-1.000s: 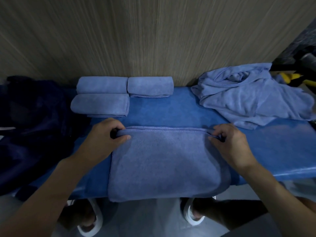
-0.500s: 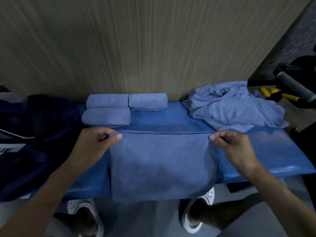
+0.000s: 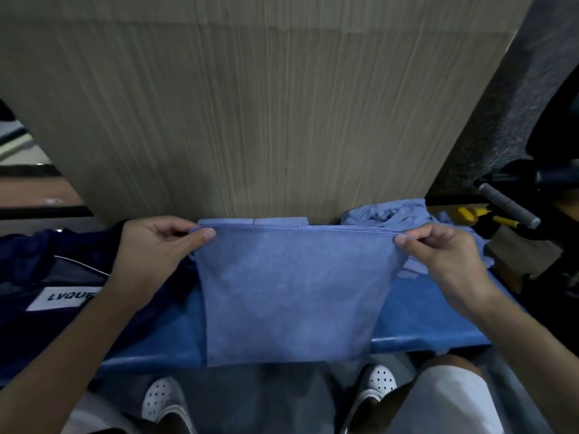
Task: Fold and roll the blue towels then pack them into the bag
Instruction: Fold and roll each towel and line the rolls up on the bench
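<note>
A folded blue towel [image 3: 291, 292] hangs in front of me above the blue bench [image 3: 419, 317]. My left hand [image 3: 156, 245] pinches its top left corner and my right hand [image 3: 438, 255] pinches its top right corner, holding the top edge taut. Behind that edge only the tops of rolled blue towels [image 3: 275, 221] show against the wall. A heap of unfolded blue towels [image 3: 394, 213] lies at the bench's far right. The dark navy bag [image 3: 47, 277] with a white label sits at the left, partly hidden by my left arm.
A wood-grain wall panel [image 3: 250, 120] stands right behind the bench. Yellow-handled tools [image 3: 476, 214] and a grey grip handle [image 3: 507, 205] lie on the right. My feet in white perforated shoes [image 3: 163, 402] are under the bench's front edge.
Both hands have lifted the folded towel by its top corners off the bench, so it now hangs upright and covers most of the rolled towels. My view has tilted upward.
</note>
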`<state>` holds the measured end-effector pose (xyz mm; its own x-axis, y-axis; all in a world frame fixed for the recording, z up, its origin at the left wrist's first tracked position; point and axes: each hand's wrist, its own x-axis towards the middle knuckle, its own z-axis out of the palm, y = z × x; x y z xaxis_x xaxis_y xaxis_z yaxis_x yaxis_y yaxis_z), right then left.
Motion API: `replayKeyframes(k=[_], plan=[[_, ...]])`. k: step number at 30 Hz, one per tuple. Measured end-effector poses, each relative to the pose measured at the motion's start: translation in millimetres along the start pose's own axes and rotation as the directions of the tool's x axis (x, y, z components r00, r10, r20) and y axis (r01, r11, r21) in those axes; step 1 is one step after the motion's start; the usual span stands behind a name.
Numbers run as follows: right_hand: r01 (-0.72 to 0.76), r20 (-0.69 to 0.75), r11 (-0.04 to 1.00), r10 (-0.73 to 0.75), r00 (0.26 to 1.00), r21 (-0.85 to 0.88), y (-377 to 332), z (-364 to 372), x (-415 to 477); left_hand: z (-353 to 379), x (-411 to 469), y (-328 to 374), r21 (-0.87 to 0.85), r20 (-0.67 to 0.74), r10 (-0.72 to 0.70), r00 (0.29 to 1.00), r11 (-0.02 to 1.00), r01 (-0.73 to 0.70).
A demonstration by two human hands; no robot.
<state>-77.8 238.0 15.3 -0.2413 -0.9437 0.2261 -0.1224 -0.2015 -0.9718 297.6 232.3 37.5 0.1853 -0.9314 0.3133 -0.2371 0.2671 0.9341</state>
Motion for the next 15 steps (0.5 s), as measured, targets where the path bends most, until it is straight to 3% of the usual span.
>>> replayKeyframes(k=[7, 15], plan=[[0.108, -0.005, 0.994, -0.108, 0.994, -0.03, -36, -7, 0, -16, 1, 33, -0.053, -0.06, 0.069, 0.996, 0.996, -0.072], [0.165, -0.005, 0.986, -0.165, 0.986, 0.013, -64, -6, -5, -21, 1, 53, -0.133, 0.049, 0.128, 0.991, 0.984, -0.12]])
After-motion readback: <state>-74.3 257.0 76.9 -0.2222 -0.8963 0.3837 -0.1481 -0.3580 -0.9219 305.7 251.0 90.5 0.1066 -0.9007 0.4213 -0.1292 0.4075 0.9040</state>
